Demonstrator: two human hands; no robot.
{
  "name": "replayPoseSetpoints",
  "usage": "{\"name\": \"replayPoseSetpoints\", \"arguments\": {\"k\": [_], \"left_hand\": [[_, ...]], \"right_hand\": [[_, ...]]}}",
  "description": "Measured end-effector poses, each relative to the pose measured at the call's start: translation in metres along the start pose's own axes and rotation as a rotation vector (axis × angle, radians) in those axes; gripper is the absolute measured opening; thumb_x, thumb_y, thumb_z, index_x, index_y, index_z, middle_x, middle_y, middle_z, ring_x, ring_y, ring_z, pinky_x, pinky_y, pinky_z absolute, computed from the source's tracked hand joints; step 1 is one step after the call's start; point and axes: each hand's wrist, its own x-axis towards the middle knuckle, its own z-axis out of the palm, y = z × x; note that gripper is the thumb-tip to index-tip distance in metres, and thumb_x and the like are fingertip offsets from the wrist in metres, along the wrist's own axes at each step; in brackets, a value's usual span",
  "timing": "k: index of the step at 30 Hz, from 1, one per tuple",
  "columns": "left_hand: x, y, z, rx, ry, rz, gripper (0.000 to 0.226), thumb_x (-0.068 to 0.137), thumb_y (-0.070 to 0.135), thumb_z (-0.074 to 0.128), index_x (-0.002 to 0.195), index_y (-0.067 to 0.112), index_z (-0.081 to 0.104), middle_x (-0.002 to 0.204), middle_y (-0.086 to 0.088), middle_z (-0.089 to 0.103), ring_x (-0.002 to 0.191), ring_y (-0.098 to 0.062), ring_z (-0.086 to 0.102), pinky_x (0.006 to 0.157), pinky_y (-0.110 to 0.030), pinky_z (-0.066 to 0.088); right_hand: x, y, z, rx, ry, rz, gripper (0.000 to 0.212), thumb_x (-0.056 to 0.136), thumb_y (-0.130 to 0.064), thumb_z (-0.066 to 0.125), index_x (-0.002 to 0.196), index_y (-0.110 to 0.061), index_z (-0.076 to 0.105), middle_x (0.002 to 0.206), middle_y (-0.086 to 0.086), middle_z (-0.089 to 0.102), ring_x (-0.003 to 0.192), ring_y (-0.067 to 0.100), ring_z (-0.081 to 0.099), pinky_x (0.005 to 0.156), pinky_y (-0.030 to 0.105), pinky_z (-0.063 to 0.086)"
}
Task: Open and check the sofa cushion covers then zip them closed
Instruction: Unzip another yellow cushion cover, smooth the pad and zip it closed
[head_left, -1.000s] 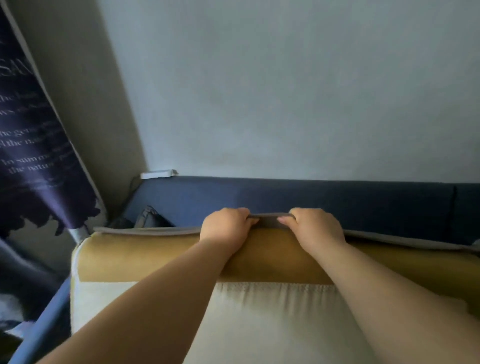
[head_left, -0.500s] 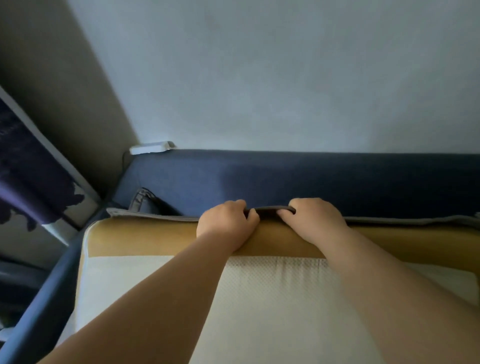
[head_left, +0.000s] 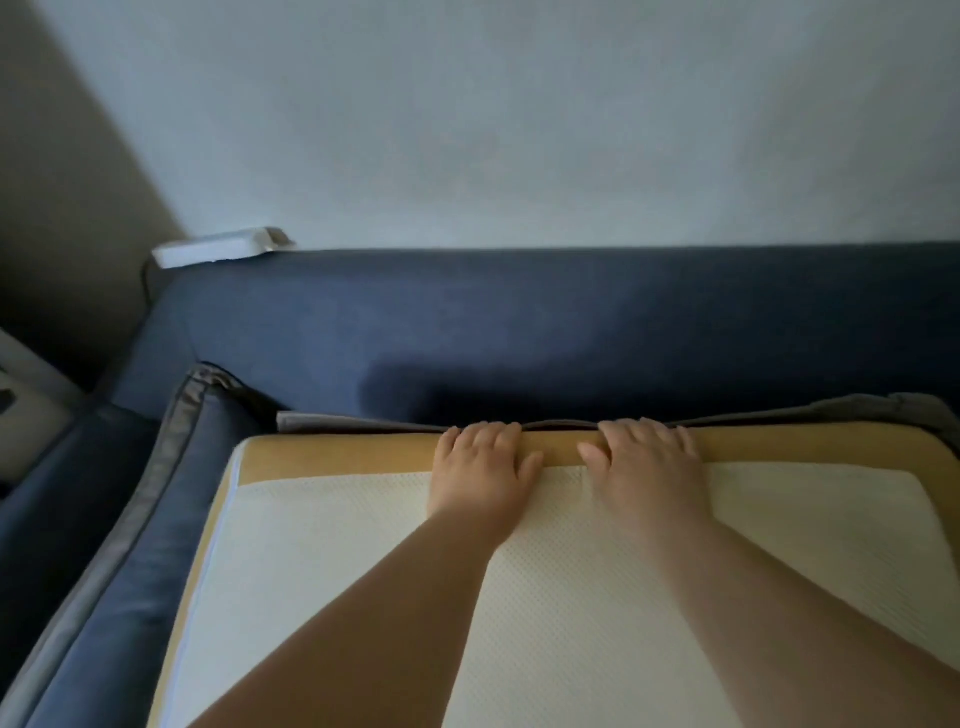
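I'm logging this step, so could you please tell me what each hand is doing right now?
Left hand: open, lying flat on the far edge of the foam insert.
Right hand: open, flat on the same edge, holding nothing.

1. We see the cushion insert lying flat with its top bare. The face is cream dimpled fabric, and a mustard-yellow band runs along the far edge and left side.
2. The cushion cover is dark blue with grey lining. It's open, peeled off the insert's left side and bunched there.
3. The cover's grey edge lies along the insert's far side, just behind the yellow band, and is rumpled at the far right.
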Motion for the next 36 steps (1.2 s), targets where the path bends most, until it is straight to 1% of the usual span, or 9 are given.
{"name": "replayPoseSetpoints", "arguments": {"k": [2,4,13,19,22,25,29,32,36], "left_hand": [[-0.006,-0.026,0.029,0.008,-0.186,0.008,0.058,0.101,0.051,0.022,0.152,0.025,0.017,0.161,0.006,0.012,0.148,-0.012,0.005,0.120,-0.039,0.002],[-0.016,-0.050,0.049,0.058,-0.320,-0.047,0.061,0.101,0.052,0.021,0.154,0.024,0.007,0.162,0.006,0.001,0.148,-0.013,-0.006,0.120,-0.042,-0.002],[-0.029,-0.121,0.086,0.038,-0.356,-0.205,0.060,0.101,0.051,0.021,0.154,0.027,0.006,0.161,0.007,-0.009,0.146,-0.013,-0.016,0.119,-0.046,-0.005],[-0.031,-0.181,0.098,0.064,-0.268,-0.301,0.065,0.099,0.054,0.021,0.154,0.028,-0.003,0.157,0.005,-0.026,0.143,-0.015,-0.027,0.118,-0.048,-0.009],[-0.026,-0.204,0.110,0.075,-0.141,-0.318,0.065,0.099,0.055,0.019,0.153,0.028,-0.006,0.151,0.005,-0.036,0.140,-0.014,-0.032,0.116,-0.051,-0.011],[-0.023,-0.218,0.129,0.093,0.130,-0.307,0.067,0.096,0.054,0.017,0.153,0.026,-0.002,0.156,0.002,-0.027,0.145,-0.015,-0.022,0.115,-0.049,-0.011],[-0.017,-0.239,0.169,0.006,-0.027,-0.359,0.066,0.092,0.055,0.008,0.154,0.030,0.002,0.159,0.007,-0.017,0.144,-0.009,-0.019,0.118,-0.041,-0.009],[-0.008,-0.249,0.190,-0.024,-0.104,-0.377,0.059,0.099,0.047,0.015,0.152,0.032,-0.006,0.159,0.010,-0.018,0.143,-0.008,-0.023,0.118,-0.040,-0.010],[-0.005,-0.254,0.197,-0.002,-0.098,-0.362,0.059,0.100,0.044,0.015,0.152,0.031,-0.009,0.158,0.010,-0.021,0.143,-0.008,-0.025,0.118,-0.041,-0.010]], "right_hand": [[0.004,-0.010,0.033,0.050,-0.160,-0.033,0.057,0.102,-0.051,0.020,0.154,-0.028,0.020,0.163,-0.003,0.014,0.150,0.020,0.008,0.121,0.046,0.009],[0.000,-0.021,0.055,0.056,-0.246,-0.101,0.056,0.103,-0.048,0.018,0.156,-0.029,0.010,0.165,-0.005,0.000,0.151,0.018,-0.004,0.121,0.048,0.002],[0.005,-0.089,0.120,0.111,-0.327,-0.243,0.055,0.104,-0.046,0.020,0.155,-0.030,0.009,0.164,-0.008,0.000,0.151,0.017,-0.004,0.121,0.048,0.002],[0.022,-0.145,0.147,0.162,-0.204,-0.373,0.061,0.102,-0.048,0.024,0.156,-0.029,0.001,0.164,-0.005,-0.008,0.151,0.018,-0.009,0.120,0.048,0.002],[0.032,-0.178,0.163,0.245,0.000,-0.424,0.068,0.099,-0.047,0.040,0.156,-0.021,0.014,0.165,0.002,0.003,0.151,0.024,0.003,0.118,0.057,0.010],[0.047,-0.201,0.174,0.294,0.263,-0.356,0.066,0.096,-0.044,0.039,0.154,-0.015,0.024,0.163,0.009,0.016,0.149,0.027,0.018,0.113,0.058,0.012],[0.057,-0.212,0.241,0.202,0.085,-0.371,0.065,0.097,-0.053,0.024,0.149,-0.017,0.040,0.158,0.004,0.031,0.145,0.025,0.030,0.113,0.063,0.023],[0.062,-0.211,0.288,0.101,-0.040,-0.340,0.065,0.099,-0.057,0.011,0.154,-0.026,0.027,0.162,-0.006,0.017,0.150,0.018,0.013,0.118,0.052,0.007],[0.069,-0.216,0.293,0.090,0.033,-0.338,0.059,0.098,-0.049,0.027,0.151,-0.023,0.035,0.160,-0.002,0.026,0.149,0.021,0.020,0.116,0.051,0.012]]}}
